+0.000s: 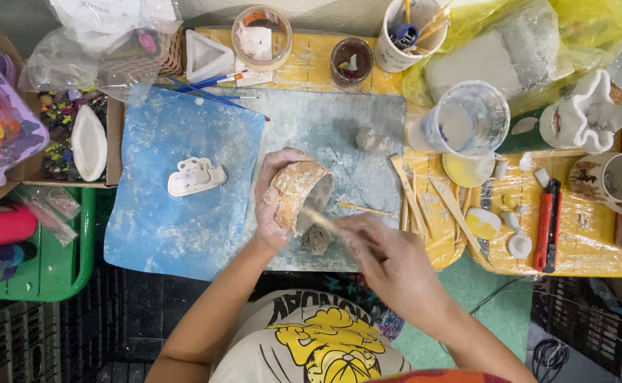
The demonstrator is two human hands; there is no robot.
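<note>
Over a cluttered bench (587, 248), the left hand (272, 206) has its fingers wrapped around a tan, rough clay cup (298, 193), tipped sideways; right hand (385, 259) fingers pinch a wooden stick (319, 218) at its rim.

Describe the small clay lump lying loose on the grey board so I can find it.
Start at the grey board beside the blue mat. Near its upper right corner sits the clay lump, alone, pale grey and rounded, unlike the scraps under the hands.

Matt, rough clay bowl (300, 193), thin wooden stick (319, 218), dusty blue cloth mat (176, 213).
</note>
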